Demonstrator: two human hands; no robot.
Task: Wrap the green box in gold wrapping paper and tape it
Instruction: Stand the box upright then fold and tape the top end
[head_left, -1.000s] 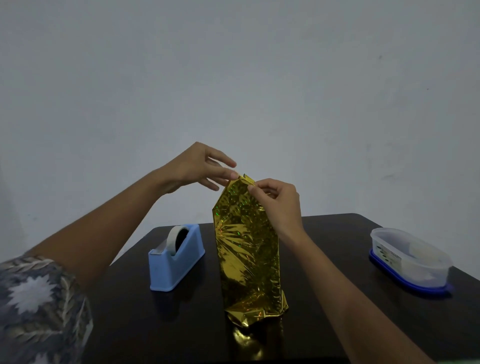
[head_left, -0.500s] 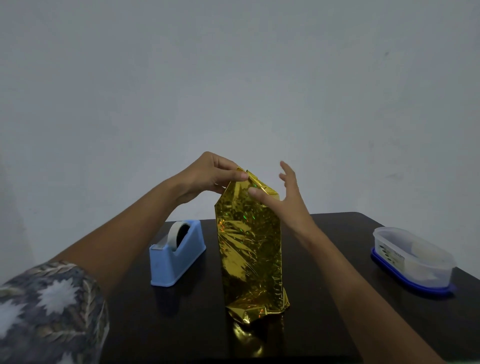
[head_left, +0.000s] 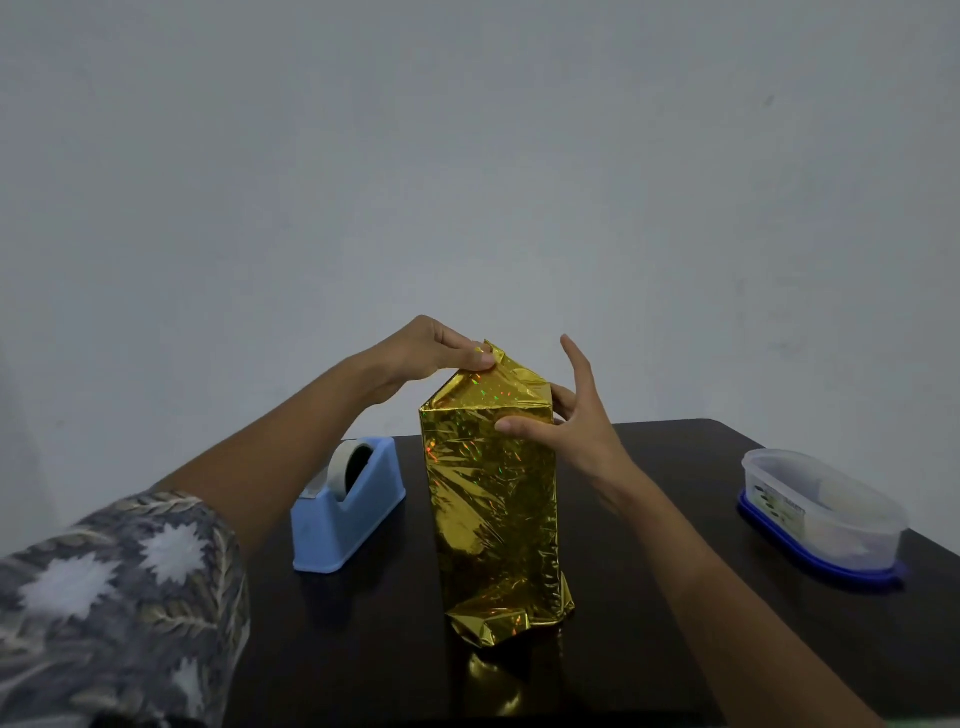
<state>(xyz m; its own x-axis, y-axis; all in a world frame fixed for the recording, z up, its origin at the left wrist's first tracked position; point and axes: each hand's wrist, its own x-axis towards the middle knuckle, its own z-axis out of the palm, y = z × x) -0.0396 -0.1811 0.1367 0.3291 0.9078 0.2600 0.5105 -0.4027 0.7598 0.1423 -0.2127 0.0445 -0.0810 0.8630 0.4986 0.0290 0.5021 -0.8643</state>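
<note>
Plain grey wall (head_left: 467, 156) at the back, and in front of it the dark, glossy wooden table (head_left: 685, 467) where it all happens. Standing upright at the centre of that table is the tall parcel in crinkly, shiny gold wrapping paper (head_left: 493, 509). No green shows anywhere, so the green box is presumably fully covered inside. Far right sits an oval clear plastic container on a blue lid (head_left: 821, 514), well apart from the action. Just left of the parcel waits the light blue plastic tape dispenser (head_left: 343, 525), its white tape roll (head_left: 340, 467) loaded.

Now the hands! The left hand (head_left: 421, 351), coming out of a grey leaf-patterned sleeve (head_left: 104, 613), pinches the peaked flap at the very top of the paper. The right hand (head_left: 571, 421) is spread wide, thumb flat against the near face by the upper edge and the other fingers against the right side, steadying the parcel without curling round it.

This looks like the top-end fold: the side is tucked and the last flap is held up, not yet down. The next move calls for creasing that flap flat over the top, pinning it with one hand, and reaching left for tape. At the foot the paper bunches loosely; whether it is taped, I cannot tell.
</note>
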